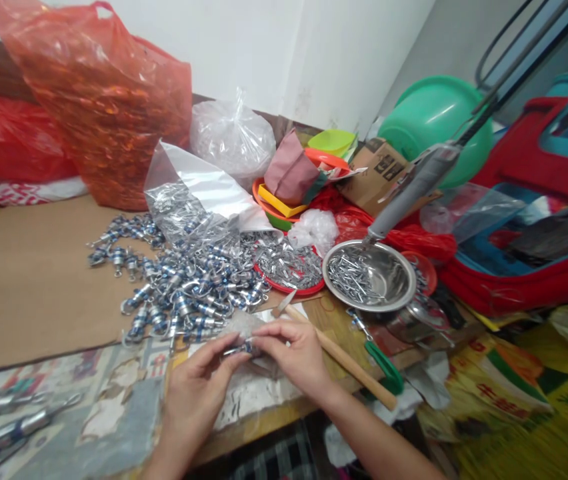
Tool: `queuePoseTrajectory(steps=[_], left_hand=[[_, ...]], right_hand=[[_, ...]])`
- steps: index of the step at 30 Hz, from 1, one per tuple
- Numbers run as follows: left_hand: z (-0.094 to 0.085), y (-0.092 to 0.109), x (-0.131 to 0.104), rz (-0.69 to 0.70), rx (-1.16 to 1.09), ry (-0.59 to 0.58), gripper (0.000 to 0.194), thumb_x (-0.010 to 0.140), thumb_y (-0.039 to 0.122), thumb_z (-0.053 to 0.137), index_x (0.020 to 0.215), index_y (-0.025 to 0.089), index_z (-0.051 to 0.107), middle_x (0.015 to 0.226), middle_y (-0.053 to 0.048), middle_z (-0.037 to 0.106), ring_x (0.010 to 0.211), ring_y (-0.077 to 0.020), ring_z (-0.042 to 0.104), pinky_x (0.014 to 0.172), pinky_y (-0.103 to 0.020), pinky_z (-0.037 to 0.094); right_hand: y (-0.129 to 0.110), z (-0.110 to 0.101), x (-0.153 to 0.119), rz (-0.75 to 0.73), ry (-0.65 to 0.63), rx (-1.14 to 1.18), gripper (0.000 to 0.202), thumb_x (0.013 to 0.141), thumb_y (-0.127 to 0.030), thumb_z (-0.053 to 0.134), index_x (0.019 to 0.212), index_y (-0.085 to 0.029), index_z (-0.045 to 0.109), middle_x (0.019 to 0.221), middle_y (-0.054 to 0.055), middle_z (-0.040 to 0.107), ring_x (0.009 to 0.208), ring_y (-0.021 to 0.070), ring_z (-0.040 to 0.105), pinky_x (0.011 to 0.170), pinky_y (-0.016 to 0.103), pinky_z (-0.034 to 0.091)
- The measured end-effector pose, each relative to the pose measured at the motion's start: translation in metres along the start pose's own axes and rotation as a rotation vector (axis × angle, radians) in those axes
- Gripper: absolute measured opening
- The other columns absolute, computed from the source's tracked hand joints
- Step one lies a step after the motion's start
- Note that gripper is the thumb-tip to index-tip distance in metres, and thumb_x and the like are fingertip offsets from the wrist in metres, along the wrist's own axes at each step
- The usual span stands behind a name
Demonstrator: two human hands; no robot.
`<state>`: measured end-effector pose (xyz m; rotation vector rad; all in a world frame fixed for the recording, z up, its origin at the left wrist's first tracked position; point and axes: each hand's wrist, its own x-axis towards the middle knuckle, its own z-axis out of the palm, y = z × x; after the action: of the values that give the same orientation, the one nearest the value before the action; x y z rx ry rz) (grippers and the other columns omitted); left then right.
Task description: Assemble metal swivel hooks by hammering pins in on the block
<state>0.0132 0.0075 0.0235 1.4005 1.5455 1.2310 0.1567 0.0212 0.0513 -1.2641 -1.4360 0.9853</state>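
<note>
My left hand (204,380) and my right hand (291,353) meet over the table's front edge, fingertips pinched together. Between them is a small silver-and-blue metal fitting (245,347), partly covered by the fingers. Just behind the fingertips lies a grey block (240,323), its shape blurred. A hammer (349,363) with a wooden handle rests to the right of my right hand. Beyond my left hand spreads a heap of similar silver-and-blue fittings with rings (184,300). White paper or film (237,407) lies beneath the hands.
A steel bowl (394,293) of metal pins and a red tray (294,291) of small metal parts stand behind. A grey-handled tool (414,183) slants down to the bowl. Plastic bags (139,100), a green basin (457,113) and cardboard (19,280) surround the work spot.
</note>
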Motion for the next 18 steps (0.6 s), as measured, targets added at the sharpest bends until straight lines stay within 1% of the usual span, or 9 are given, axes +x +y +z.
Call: queuePoseTrajectory(steps=[3, 6, 8, 10, 13, 15, 16, 18], left_hand=[[-0.001, -0.003, -0.002, 0.106, 0.024, 0.016, 0.024, 0.062, 0.032, 0.065, 0.084, 0.023, 0.069, 0.086, -0.003, 0.072, 0.078, -0.0213, 0.066, 0.074, -0.034, 0.053], [-0.002, -0.005, -0.004, 0.200, 0.032, 0.017, 0.021, 0.065, 0.029, 0.064, 0.084, 0.023, 0.068, 0.087, -0.003, 0.071, 0.080, -0.0212, 0.065, 0.075, -0.034, 0.052], [-0.002, -0.005, -0.005, 0.240, 0.032, 0.008, 0.017, 0.067, 0.027, 0.062, 0.083, 0.022, 0.067, 0.086, -0.003, 0.070, 0.081, -0.0202, 0.064, 0.075, -0.033, 0.052], [0.002, -0.004, -0.005, 0.247, 0.018, -0.018, 0.012, 0.070, 0.026, 0.059, 0.079, 0.022, 0.065, 0.083, -0.002, 0.069, 0.080, -0.0187, 0.064, 0.074, -0.031, 0.052], [0.012, -0.001, -0.003, 0.187, -0.023, -0.051, 0.011, 0.075, 0.027, 0.054, 0.081, 0.020, 0.058, 0.078, -0.002, 0.067, 0.073, -0.0163, 0.063, 0.067, -0.028, 0.052], [0.019, 0.002, -0.001, 0.159, -0.028, -0.055, 0.016, 0.077, 0.028, 0.051, 0.091, 0.020, 0.053, 0.080, -0.003, 0.066, 0.074, -0.0162, 0.063, 0.067, -0.028, 0.052], [0.019, 0.005, -0.001, 0.173, 0.003, -0.060, 0.022, 0.077, 0.028, 0.051, 0.097, 0.020, 0.051, 0.084, -0.004, 0.066, 0.077, -0.0167, 0.063, 0.069, -0.029, 0.051], [0.012, 0.011, 0.004, 0.268, 0.141, -0.050, 0.035, 0.075, 0.030, 0.053, 0.108, 0.020, 0.047, 0.093, -0.005, 0.064, 0.083, -0.0189, 0.062, 0.074, -0.033, 0.049]], right_hand=[[-0.001, 0.007, -0.010, -0.024, -0.017, 0.075, 0.006, 0.065, -0.015, 0.064, 0.066, -0.019, 0.069, 0.066, 0.000, 0.065, 0.065, 0.0131, 0.060, 0.064, 0.024, 0.047], [0.000, 0.007, -0.009, 0.006, -0.021, 0.137, 0.006, 0.065, -0.014, 0.064, 0.065, -0.019, 0.067, 0.066, -0.001, 0.063, 0.065, 0.0122, 0.058, 0.064, 0.023, 0.046], [0.000, 0.005, -0.010, -0.002, -0.023, 0.140, 0.006, 0.065, -0.014, 0.064, 0.064, -0.019, 0.067, 0.066, -0.001, 0.062, 0.066, 0.0120, 0.057, 0.064, 0.023, 0.046], [-0.001, 0.005, -0.012, -0.037, -0.001, 0.111, 0.005, 0.065, -0.014, 0.064, 0.063, -0.018, 0.066, 0.066, -0.001, 0.061, 0.066, 0.0122, 0.056, 0.063, 0.022, 0.045], [0.004, 0.007, -0.013, -0.042, 0.051, 0.079, 0.006, 0.070, -0.016, 0.058, 0.069, -0.017, 0.063, 0.067, -0.001, 0.059, 0.063, 0.0116, 0.056, 0.059, 0.021, 0.045], [0.009, 0.008, -0.011, -0.023, 0.086, 0.052, 0.009, 0.074, -0.019, 0.053, 0.074, -0.017, 0.062, 0.067, -0.001, 0.059, 0.060, 0.0111, 0.056, 0.056, 0.021, 0.045], [0.012, 0.008, -0.009, -0.031, 0.101, 0.018, 0.010, 0.076, -0.019, 0.052, 0.075, -0.017, 0.061, 0.067, 0.000, 0.059, 0.060, 0.0113, 0.056, 0.056, 0.021, 0.045], [0.017, 0.008, -0.006, -0.106, 0.117, -0.097, 0.011, 0.077, -0.017, 0.050, 0.075, -0.018, 0.062, 0.069, 0.001, 0.060, 0.065, 0.0124, 0.057, 0.061, 0.022, 0.045]])
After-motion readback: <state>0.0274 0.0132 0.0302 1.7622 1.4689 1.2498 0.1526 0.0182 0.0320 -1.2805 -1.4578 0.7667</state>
